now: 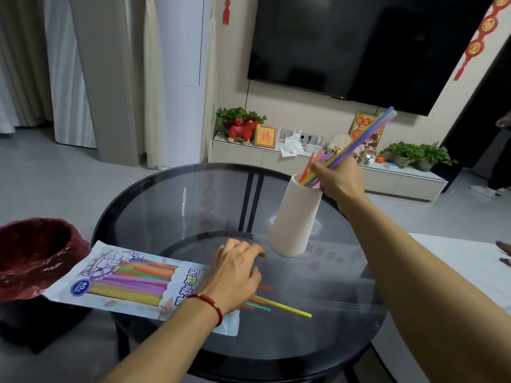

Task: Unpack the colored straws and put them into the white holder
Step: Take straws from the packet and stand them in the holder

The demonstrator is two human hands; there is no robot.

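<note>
Round glass table (166,205) in a living room, straws going into a white holder (297,217).

Right hand (336,179), arm stretched forward, grips a bundle of colored straws (359,142) with their lower ends inside the tilted holder's mouth. Left hand (235,269), a red bracelet (211,304) on its wrist, rests palm down with loosely curled fingers on the packet (130,280); whether it pinches anything I cannot tell. Loose straws (279,305) poke out beneath it, partly hidden. Packet reads "40"; other print is unclear.
</note>
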